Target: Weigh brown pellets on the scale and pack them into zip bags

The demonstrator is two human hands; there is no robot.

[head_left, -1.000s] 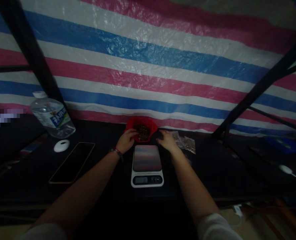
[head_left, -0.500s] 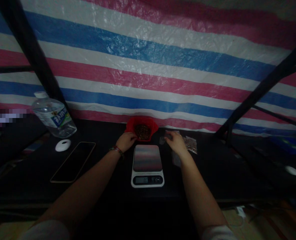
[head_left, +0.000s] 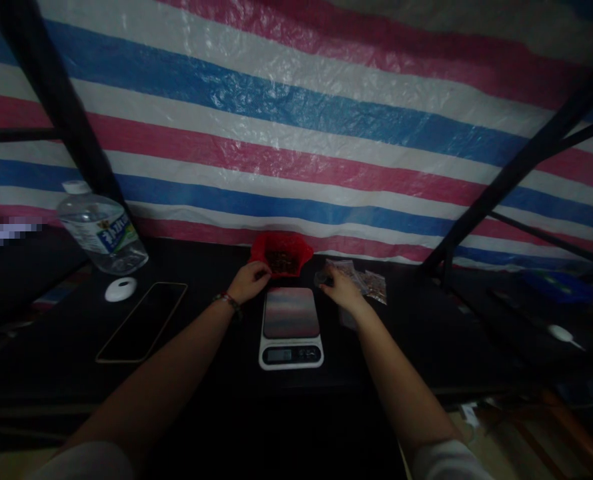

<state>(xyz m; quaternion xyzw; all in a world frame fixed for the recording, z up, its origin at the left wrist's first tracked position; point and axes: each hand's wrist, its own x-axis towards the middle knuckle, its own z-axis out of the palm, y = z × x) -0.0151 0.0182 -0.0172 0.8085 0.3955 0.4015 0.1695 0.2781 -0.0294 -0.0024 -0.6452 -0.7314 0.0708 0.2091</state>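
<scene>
Dim light over a black table (head_left: 201, 387), and both bare hands are up at the far edge of the kitchen scale (head_left: 291, 328). The left hand (head_left: 247, 281) sits at the near left rim of the red bowl (head_left: 281, 252) — fingers curled together against that rim, the bowl holding a heap of small brown pieces right behind the scale. The right hand (head_left: 340, 291) is just right of the bowl, fingertips bunched on a small clear bag (head_left: 326, 278); it looks like a pinch, though the gloom makes that hard to confirm. More small clear packets (head_left: 371, 285) with brownish contents lie just beyond that hand, on the table. The scale's steel platform is bare, its display facing the person.

Off to the left — a dark phone (head_left: 143, 321) lying flat, a white round puck (head_left: 121, 289) beside it, and a water bottle (head_left: 101, 228) leaning against the striped tarp (head_left: 296, 133).
</scene>
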